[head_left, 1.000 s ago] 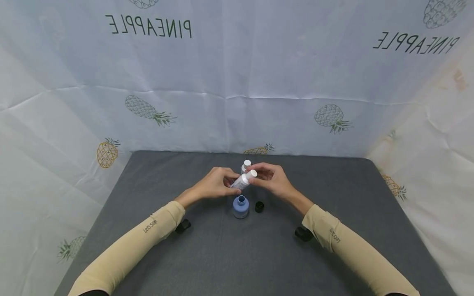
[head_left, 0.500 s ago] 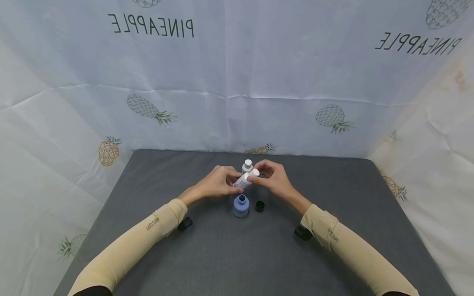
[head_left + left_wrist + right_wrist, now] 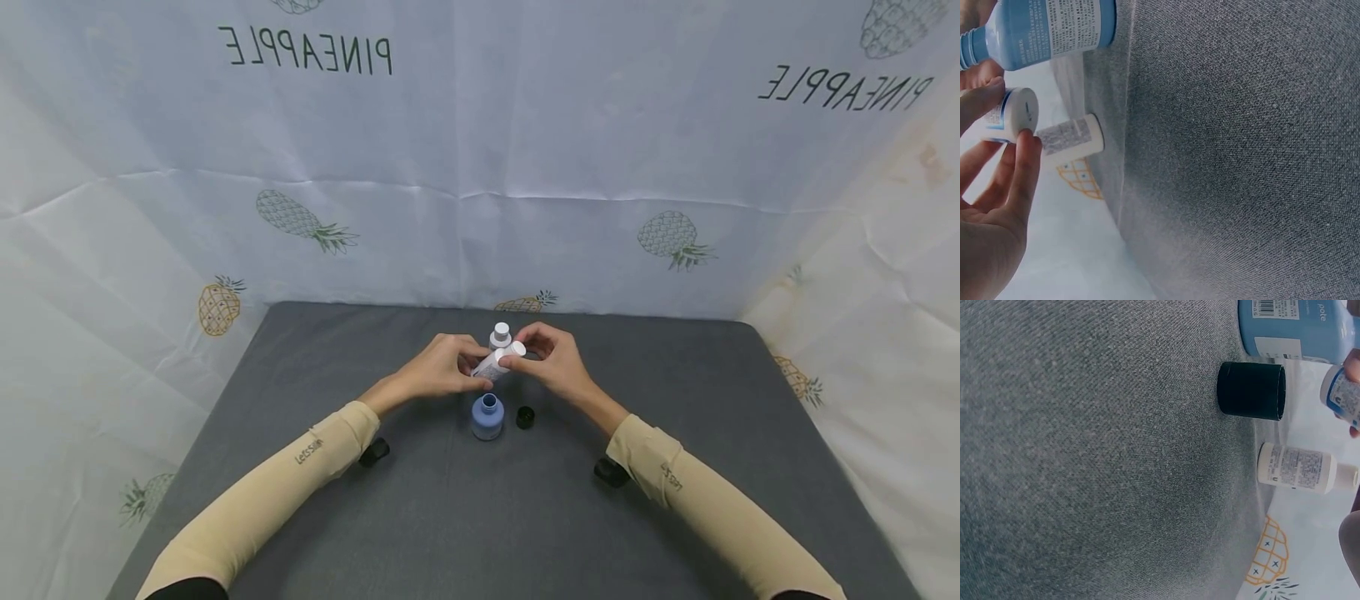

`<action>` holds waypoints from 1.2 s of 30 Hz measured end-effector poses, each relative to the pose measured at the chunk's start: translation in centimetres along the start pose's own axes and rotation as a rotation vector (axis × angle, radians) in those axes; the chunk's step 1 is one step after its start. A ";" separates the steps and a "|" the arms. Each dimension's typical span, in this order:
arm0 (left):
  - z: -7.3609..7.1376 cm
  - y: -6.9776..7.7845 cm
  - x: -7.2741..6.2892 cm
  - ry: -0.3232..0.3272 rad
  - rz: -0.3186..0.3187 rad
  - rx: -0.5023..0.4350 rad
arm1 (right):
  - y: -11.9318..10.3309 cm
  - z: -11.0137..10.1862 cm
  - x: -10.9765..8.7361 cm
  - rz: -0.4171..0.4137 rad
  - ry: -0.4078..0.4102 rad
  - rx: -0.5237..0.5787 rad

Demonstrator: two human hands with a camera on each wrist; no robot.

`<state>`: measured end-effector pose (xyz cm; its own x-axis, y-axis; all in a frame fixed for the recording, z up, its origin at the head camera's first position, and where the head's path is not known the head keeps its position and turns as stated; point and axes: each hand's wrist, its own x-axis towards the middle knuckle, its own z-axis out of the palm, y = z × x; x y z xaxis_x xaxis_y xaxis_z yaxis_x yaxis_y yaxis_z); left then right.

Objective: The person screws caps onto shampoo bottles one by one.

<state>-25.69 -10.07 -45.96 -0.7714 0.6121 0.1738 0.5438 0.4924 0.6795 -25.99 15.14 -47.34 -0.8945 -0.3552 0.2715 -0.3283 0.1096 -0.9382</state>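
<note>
Raised and tilted above the table, a small white bottle [image 3: 489, 367] is gripped by my left hand [image 3: 438, 367], its base [image 3: 1025, 110] turned toward the left wrist camera. My right hand [image 3: 557, 362] pinches the white cap [image 3: 517, 350] at the bottle's upper end. In front of both hands stands a blue bottle [image 3: 487, 423] with its mouth uncovered. A black cap [image 3: 526, 417] lies to the right of it, also near in the right wrist view. Behind the held bottle, a second white bottle [image 3: 1294, 467] stands upright with its white cap on.
The table [image 3: 450, 517] has a dark grey cloth. A white curtain [image 3: 420, 142] printed with pineapples hangs behind and beside it. Black devices [image 3: 374, 452] sit under both wrists.
Both hands have shifted very slightly to the right with the held white bottle, and the right fingers have closed further over its cap. The blue bottle and black cap stay in place.
</note>
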 end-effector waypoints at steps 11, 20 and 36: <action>0.4 -0.4 0.0 -0.011 -0.021 -0.011 | 0.5 -0.1 -0.3 0.016 -0.033 -0.049; 0.2 -0.6 -0.1 -0.006 -0.042 -0.018 | 0.4 -0.9 -0.4 0.041 -0.142 0.141; 0.0 -0.6 0.1 -0.007 -0.031 -0.024 | -0.4 -1.8 0.4 0.137 -0.251 0.301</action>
<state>-26.04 -10.31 -46.34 -0.7854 0.6012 0.1473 0.5116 0.4965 0.7013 -26.71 16.62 -46.48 -0.8096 -0.5759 0.1138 -0.0742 -0.0919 -0.9930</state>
